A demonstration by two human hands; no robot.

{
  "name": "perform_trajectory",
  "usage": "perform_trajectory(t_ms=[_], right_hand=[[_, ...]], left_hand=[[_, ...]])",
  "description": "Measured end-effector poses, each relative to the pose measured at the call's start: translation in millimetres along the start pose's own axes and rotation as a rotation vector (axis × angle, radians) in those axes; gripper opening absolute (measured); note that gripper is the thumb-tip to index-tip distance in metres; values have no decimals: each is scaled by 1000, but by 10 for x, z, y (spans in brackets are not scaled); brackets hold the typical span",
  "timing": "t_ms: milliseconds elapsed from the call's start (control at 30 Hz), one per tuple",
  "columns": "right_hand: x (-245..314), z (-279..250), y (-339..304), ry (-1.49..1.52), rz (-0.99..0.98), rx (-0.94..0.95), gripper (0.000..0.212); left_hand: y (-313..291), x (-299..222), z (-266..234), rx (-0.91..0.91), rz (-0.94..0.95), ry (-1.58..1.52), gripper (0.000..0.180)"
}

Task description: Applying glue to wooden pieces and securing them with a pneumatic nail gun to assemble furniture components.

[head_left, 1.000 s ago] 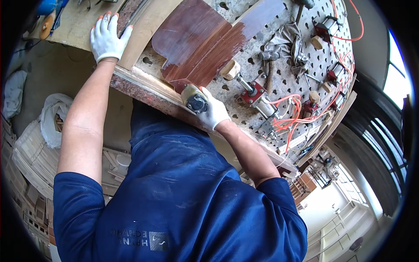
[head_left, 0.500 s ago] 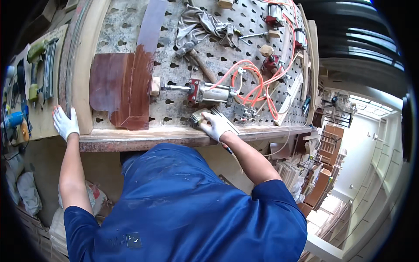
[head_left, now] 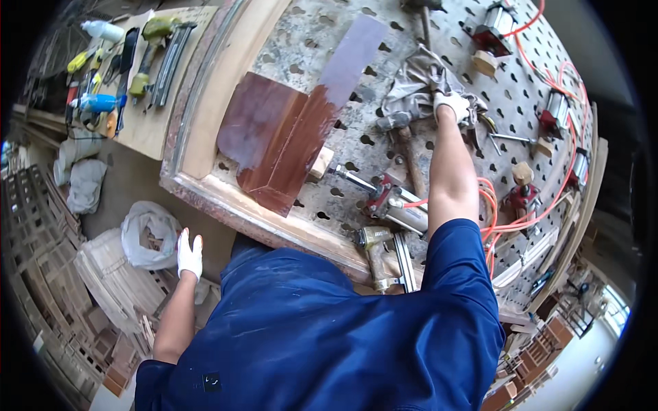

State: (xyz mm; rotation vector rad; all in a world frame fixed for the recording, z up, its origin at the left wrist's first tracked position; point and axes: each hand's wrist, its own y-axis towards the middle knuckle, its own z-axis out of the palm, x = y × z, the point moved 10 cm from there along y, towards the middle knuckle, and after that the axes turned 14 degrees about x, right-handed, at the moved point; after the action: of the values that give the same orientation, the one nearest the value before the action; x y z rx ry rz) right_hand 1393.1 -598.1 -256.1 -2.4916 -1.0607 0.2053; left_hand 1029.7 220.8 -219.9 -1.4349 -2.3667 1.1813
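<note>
My right hand, in a white glove, reaches far over the metal worktable. Its fingers are closed on a crumpled grey rag. Beside the rag lies a hammer. Off the table's near edge, my gloved left hand hangs in the air with fingers stretched out and holds nothing. Reddish-brown wooden boards joined at a corner lie on the table, one part wet-looking and darker. A wood block sits between them and a pneumatic cylinder. A nail gun rests at the near edge.
More cylinders and orange air hoses line the table's right side. A wooden side board at left bears several tools. A white bag and stacked wood strips stand on the floor at left.
My right hand has let go of the nail gun at the near edge and moved forward to the rag. My left hand has come off the table edge. The view has turned.
</note>
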Motion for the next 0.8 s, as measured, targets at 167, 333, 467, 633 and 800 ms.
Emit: perform_trajectory(t_ms=[167, 333, 467, 633, 800], right_hand=[[398, -643, -629, 677, -476, -311, 28], [2211, -223, -2788, 210, -1189, -176, 26], [2559, 1261, -2726, -38, -964, -23, 20], [2721, 2183, -4198, -204, -1173, 327, 26], [2512, 2749, -4742, -266, -1236, 587, 26]], left_hand=[[-372, 325, 84, -2, -32, -186, 62], [-56, 226, -5, 35, 23, -332, 60], [361, 158, -135, 48, 83, -441, 59], [381, 317, -246, 27, 138, -588, 58], [414, 991, -89, 141, 8, -606, 56]])
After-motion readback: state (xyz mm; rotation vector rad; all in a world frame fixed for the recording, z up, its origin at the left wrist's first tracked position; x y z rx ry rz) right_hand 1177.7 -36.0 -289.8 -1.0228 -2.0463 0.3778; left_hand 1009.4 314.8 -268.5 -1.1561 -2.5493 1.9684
